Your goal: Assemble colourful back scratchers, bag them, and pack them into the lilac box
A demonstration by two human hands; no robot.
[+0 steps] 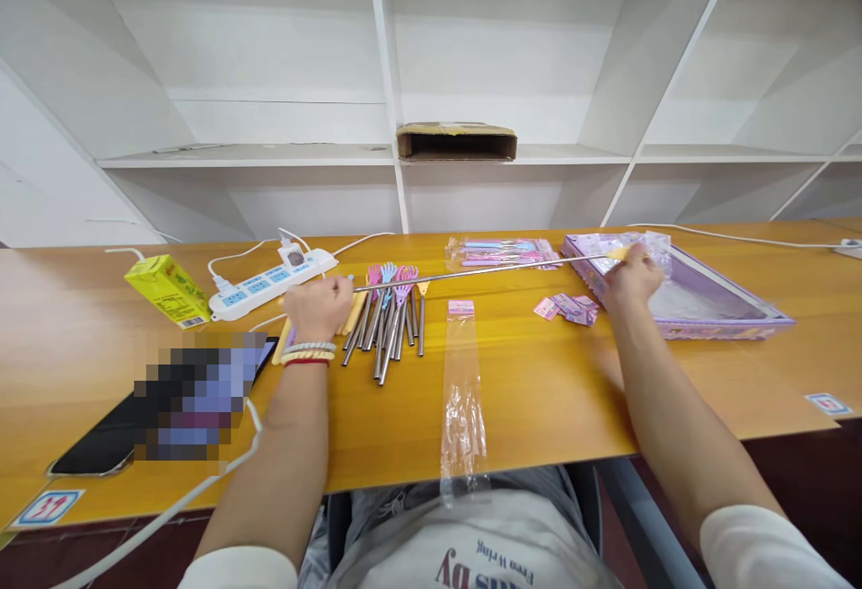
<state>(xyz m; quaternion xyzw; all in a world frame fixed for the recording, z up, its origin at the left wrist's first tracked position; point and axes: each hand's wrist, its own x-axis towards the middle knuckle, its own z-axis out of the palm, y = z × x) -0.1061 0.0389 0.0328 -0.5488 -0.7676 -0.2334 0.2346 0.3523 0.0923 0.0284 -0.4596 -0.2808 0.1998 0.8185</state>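
An extended telescopic back scratcher (pixel 485 270) stretches across the table between my two hands. My left hand (pixel 318 306) is closed around its left end. My right hand (pixel 635 276) grips the other end, where a bit of yellow shows at the fingers. Beside my left hand lies a pile of back scratchers (pixel 387 324) with steel shafts and pink, blue and yellow claw heads. A long clear plastic sleeve (pixel 463 391) with a pink header card lies in front of me, overhanging the table edge. Small printed cards (pixel 576 309) rest left of my right forearm.
A purple box tray (pixel 720 330) with clear plastic bags sits at the right. Bagged back scratchers (pixel 502 252) lie at the back. Leftward are a power strip (pixel 273 284), a yellow drink carton (pixel 168 291) and a phone (pixel 101 436). White shelves hold a cardboard box (pixel 458 129).
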